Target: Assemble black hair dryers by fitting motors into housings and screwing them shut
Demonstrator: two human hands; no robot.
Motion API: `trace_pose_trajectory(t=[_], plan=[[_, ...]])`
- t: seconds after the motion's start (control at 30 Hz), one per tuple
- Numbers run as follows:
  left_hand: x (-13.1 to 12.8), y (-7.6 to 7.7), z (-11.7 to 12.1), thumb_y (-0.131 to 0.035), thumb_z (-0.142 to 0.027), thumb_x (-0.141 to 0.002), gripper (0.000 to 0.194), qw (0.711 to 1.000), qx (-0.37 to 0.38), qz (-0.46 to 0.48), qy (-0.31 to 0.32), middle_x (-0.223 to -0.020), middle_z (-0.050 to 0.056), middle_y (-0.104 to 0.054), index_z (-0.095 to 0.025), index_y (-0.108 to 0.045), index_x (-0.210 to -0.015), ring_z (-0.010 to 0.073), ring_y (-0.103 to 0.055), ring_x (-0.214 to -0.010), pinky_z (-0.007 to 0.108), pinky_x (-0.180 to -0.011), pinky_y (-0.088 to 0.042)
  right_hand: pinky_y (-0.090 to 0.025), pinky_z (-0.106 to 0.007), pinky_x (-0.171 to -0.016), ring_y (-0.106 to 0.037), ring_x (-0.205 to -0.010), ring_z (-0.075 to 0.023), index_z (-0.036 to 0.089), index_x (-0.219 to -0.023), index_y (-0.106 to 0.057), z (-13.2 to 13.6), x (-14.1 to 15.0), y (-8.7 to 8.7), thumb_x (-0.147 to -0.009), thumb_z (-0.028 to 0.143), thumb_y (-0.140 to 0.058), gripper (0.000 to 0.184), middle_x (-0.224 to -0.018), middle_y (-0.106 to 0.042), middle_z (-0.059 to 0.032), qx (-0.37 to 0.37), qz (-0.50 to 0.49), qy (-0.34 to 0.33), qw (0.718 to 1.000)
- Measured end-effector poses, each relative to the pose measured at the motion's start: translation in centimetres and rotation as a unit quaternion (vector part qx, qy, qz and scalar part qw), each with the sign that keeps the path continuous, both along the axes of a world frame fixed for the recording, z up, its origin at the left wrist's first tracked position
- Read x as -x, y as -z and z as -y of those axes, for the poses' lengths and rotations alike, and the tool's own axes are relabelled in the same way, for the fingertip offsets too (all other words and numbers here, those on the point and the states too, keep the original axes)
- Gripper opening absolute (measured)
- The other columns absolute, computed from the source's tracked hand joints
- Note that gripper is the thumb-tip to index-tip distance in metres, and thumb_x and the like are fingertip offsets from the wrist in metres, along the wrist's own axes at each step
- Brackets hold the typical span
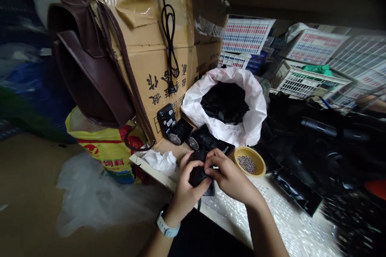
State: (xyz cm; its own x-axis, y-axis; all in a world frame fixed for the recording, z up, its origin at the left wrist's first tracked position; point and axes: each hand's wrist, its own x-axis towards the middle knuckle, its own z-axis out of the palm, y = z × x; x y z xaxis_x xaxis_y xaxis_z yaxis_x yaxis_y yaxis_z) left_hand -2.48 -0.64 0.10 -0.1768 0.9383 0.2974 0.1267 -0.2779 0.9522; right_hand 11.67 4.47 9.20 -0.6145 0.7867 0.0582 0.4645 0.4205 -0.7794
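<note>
Partly curled left hand (184,186) around apparent casing (197,175)

I can see a dark brown bag (90,88) hanging against a cardboard box (141,62), a yellow sack (104,150) below it. A looped black cable (169,40) dangles down the box. My feed also shows crumpled white tissue (161,160) on the bench (165,178), and green material (318,70) in a white basket (307,82) farther back.

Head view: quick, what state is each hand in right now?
Left hand: curled around a black part, holding it.
Right hand: fingers bent in at that part; whether they grip anything cannot be told.
</note>
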Motion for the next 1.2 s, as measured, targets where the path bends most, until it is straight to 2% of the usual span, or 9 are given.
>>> trace_pose_trajectory(t=[0.23,0.4,0.57,0.87,1.0,1.07,1.13,1.2], plan=[[0.1,0.0,0.1,-0.068,-0.022,-0.082,0.030,1.000,-0.015,-0.012,0.001,-0.147,0.007,-0.037,-0.028,-0.054,-0.108,0.0279,-0.034,-0.140,0.051,-0.115,-0.027,-0.040,-0.033,-0.080,-0.052,-0.086,-0.0188,0.018,-0.081,-0.053,0.7,0.4,-0.4,-0.084,0.002,-0.047,0.017,-0.094,-0.053,-0.0049,-0.028,0.101,0.022,0.994],[0.0,0.5,0.3,-0.068,-0.026,-0.085,0.027,1.000,-0.017,0.007,0.002,-0.151,0.010,-0.034,-0.026,-0.053,-0.107,0.0294,-0.034,-0.141,0.053,-0.114,-0.028,-0.038,-0.033,-0.079,-0.053,-0.087,-0.0197,0.018,-0.080,-0.053,0.8,0.9,-0.4,-0.084,0.004,-0.049,0.015,-0.094,-0.055,-0.0051,-0.012,0.126,0.049,0.991],[-0.1,1.0,0.6,-0.066,-0.029,-0.087,0.016,1.000,-0.024,0.010,-0.008,-0.156,0.011,-0.029,-0.024,-0.058,-0.100,0.0306,-0.035,-0.142,0.053,-0.115,-0.027,-0.038,-0.031,-0.075,-0.053,-0.084,-0.0192,0.020,-0.078,-0.049,0.5,0.2,0.8,-0.086,0.016,-0.055,0.011,-0.086,-0.056,-0.0021,0.042,0.045,0.090,0.994],[0.0,1.1,0.7,-0.064,-0.028,-0.089,0.017,0.999,-0.040,0.004,-0.014,-0.156,0.009,-0.031,-0.027,-0.062,-0.106,0.0296,-0.036,-0.142,0.054,-0.116,-0.028,-0.038,-0.025,-0.063,-0.049,-0.069,-0.0150,0.020,-0.069,-0.047,0.0,-0.4,1.5,-0.080,0.033,-0.065,0.025,-0.069,-0.052,0.0024,0.073,-0.017,0.115,0.991],[-0.1,1.0,0.6,-0.064,-0.027,-0.088,0.005,0.998,-0.056,0.004,-0.021,-0.154,0.009,-0.034,-0.024,-0.064,-0.093,0.0299,-0.041,-0.139,0.053,-0.114,-0.030,-0.035,-0.024,-0.058,-0.047,-0.065,-0.0138,0.020,-0.065,-0.045,-0.6,-0.4,2.7,-0.076,0.040,-0.070,0.034,-0.065,-0.051,0.0035,0.081,-0.043,0.139,0.986],[-0.1,0.9,0.6,-0.064,-0.028,-0.088,0.006,0.998,-0.057,0.001,-0.029,-0.153,0.011,-0.036,-0.023,-0.063,-0.087,0.0301,-0.042,-0.138,0.053,-0.113,-0.031,-0.034,-0.025,-0.056,-0.045,-0.062,-0.0135,0.021,-0.063,-0.042,-0.7,-0.2,3.1,-0.073,0.047,-0.073,0.042,-0.062,-0.049,0.0039,0.085,-0.056,0.157,0.982],[-0.1,0.8,0.6,-0.064,-0.029,-0.088,0.008,0.998,-0.047,-0.004,-0.031,-0.153,0.011,-0.036,-0.022,-0.063,-0.086,0.0302,-0.042,-0.138,0.052,-0.113,-0.031,-0.037,-0.027,-0.058,-0.047,-0.062,-0.0148,0.022,-0.061,-0.041,-0.2,-0.6,2.9,-0.074,0.053,-0.072,0.047,-0.064,-0.051,0.0021,0.058,-0.074,0.170,0.981],[-0.1,0.6,0.7,-0.064,-0.030,-0.089,0.009,0.999,-0.035,-0.004,-0.027,-0.154,0.011,-0.036,-0.022,-0.063,-0.085,0.0301,-0.040,-0.139,0.052,-0.114,-0.030,-0.043,-0.032,-0.066,-0.055,-0.074,-0.0201,0.021,-0.066,-0.048,1.0,-2.3,2.1,-0.079,0.055,-0.069,0.042,-0.077,-0.060,-0.0038,-0.026,-0.095,0.207,0.973]])
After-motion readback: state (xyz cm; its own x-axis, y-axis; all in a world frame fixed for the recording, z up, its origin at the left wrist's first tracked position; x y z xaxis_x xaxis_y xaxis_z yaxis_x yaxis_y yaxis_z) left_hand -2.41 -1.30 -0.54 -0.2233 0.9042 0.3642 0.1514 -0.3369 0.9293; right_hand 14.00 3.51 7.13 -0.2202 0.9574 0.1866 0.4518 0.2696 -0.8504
